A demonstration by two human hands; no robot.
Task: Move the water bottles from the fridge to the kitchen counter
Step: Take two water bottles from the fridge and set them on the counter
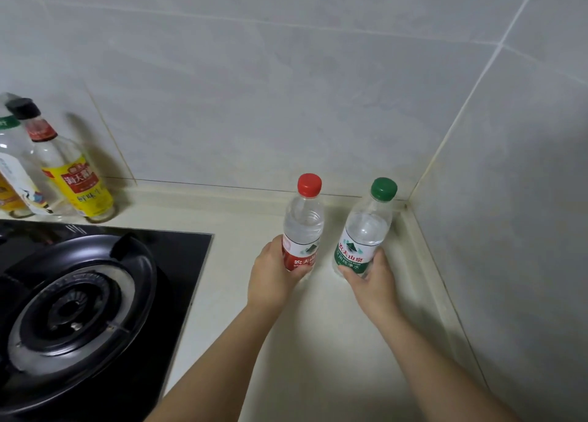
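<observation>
- The left hand (273,273) holds a clear plastic water bottle with a red cap and a red label (304,224). The fingers curl round the low part of the bottle, over the label.
- The right hand (370,278) holds a clear plastic water bottle with a green cap and a green and white label (364,230). Its fingers and thumb wrap round the bottom part.
- Both bottles are at the back right corner of the smooth cream tabletop (318,342), where the two walls meet. The green-cap bottle is nearest the corner. The red-cap bottle is just beside it on the left, with a small gap between them.
- The red-cap bottle stands almost straight up. The green-cap bottle leans, with its cap tipped toward the right wall.
- The hands hide the bottoms, so I cannot tell if the bottles sit on the tabletop or hang just above it.
- Both caps are on.
- A black glass gas stove with a round black burner ring (95,294) fills the front left part of the tabletop.
- Behind the stove, at the back edge on the left, stand a tall glass bottle with a black cap and a yellow label (76,179) and a clear bottle with a white picture label (14,173), close together.
- Grey wall tiles (286,103) go up behind the tabletop and along its right edge.
</observation>
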